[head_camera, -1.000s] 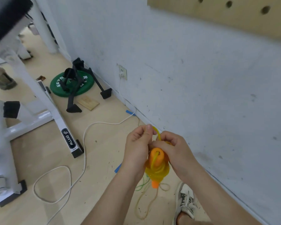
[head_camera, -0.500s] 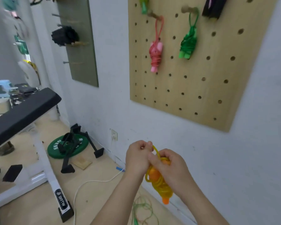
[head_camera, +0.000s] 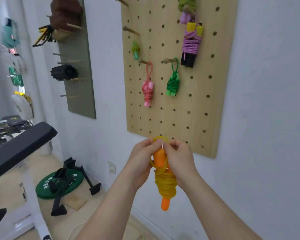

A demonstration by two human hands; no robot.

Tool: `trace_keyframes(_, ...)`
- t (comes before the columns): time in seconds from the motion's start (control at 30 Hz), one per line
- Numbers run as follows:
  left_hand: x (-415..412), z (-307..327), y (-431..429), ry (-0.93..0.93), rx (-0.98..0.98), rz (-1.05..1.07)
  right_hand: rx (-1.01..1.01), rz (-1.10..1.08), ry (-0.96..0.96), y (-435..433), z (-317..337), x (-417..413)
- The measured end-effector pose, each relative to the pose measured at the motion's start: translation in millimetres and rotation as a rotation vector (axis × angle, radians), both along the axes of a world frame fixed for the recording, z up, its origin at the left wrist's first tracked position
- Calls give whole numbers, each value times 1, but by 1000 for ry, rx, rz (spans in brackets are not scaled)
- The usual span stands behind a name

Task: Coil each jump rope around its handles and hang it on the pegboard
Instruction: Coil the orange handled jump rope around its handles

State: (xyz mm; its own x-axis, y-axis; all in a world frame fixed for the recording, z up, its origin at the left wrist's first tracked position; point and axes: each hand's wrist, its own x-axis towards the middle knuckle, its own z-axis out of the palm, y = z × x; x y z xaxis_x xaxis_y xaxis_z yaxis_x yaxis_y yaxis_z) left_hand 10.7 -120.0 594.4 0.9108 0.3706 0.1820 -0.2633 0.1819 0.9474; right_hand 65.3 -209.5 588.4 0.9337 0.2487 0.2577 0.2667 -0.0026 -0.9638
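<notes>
I see both hands up in front of the wall, just below the pegboard's (head_camera: pixel 206 101) bottom edge. L hand (head_camera: pixel 142 160): fingers curled, pinching the yellow loop (head_camera: pixel 160 138) at the top of the orange jump rope (head_camera: pixel 165 182). R hand (head_camera: pixel 178 158): thumb and fingers also curled onto that loop, palm against the handles. The cord is wound tight round the handles' lower half, w/ one orange end sticking out below. On the board, each hanging from a peg: pink rope (head_camera: pixel 148 91), green rope (head_camera: pixel 173 84) beside it, purple-wrapped rope (head_camera: pixel 191 44) higher up to the R. Black bench pad (head_camera: pixel 19 146) at far L, green weight plate (head_camera: pixel 47 186) on the floor below it.
</notes>
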Motion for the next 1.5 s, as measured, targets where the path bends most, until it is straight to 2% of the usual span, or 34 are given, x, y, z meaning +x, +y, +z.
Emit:
trace_keyframes(0.07, 9, 3, 1, -34, 179, 93, 72, -20, -10, 2, 11, 3)
trace_keyframes(0.17, 26, 5, 7, -127, 360, 393, 186, 173, 67, 5, 24, 10)
trace_keyframes(0.33, 52, 5, 48, -246, 306, 491, 299, 699, 120, 36, 26, 48)
trace_keyframes(0.47, 93, 8, 113, -181, 118, 485, 216, 905, 144, 92, 18, 95)
trace_keyframes(0.6, 133, 28, 160, -149, 32, 444, -17, 831, 59, 135, 43, 138)
trace_keyframes(0.67, 150, 49, 170, -137, 54, 446, -132, 727, -19, 147, 70, 153)
trace_keyframes(0.77, 171, 103, 184, -129, 130, 460, -187, 568, -52, 163, 123, 168)
trace_keyframes(0.83, 182, 150, 193, -173, 209, 458, -258, 459, -138, 174, 166, 174)
trace_keyframes(0.93, 194, 218, 210, -266, 435, 451, -429, 321, -272, 186, 239, 179)
trace_keyframes(1.07, 206, 295, 232, -363, 716, 445, -577, 185, -326, 199, 328, 182)
trace_keyframes(1.17, 214, 349, 252, -334, 661, 364, -445, 174, -251, 214, 374, 183)
trace_keyframes(1.27, 220, 398, 276, -157, 407, 131, -115, 275, 32, 229, 403, 185)
trace_keyframes(1.33, 221, 422, 289, -131, 261, -37, 94, 363, 185, 239, 418, 189)
trace_keyframes(1.37, 221, 431, 295, -143, 252, -75, 155, 403, 207, 243, 424, 194)
trace_keyframes(1.43, 226, 443, 307, -161, 272, -79, 156, 484, 170, 252, 434, 204)
trace_keyframes(1.5, 235, 451, 320, -132, 276, -52, 44, 480, 72, 262, 444, 211)
